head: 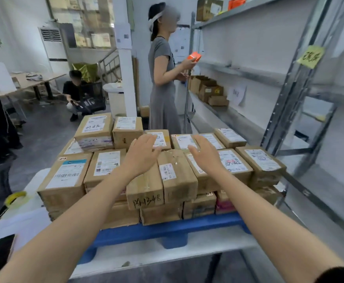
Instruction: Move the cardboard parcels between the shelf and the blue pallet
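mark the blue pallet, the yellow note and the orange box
blue pallet [167, 229], head view, bare front edge
yellow note [311, 56], head view, middle of the paper
orange box [194, 56], head view, its orange side

Both arms reach out over the stacked parcels [163, 176] on the blue pallet [167, 229]. Left hand [141, 155] and right hand [205, 153] hover open, fingers spread, either side of the middle box [177, 170]. Metal shelf [238, 72] at right; a person in grey [163, 78] holds an orange box [194, 56].
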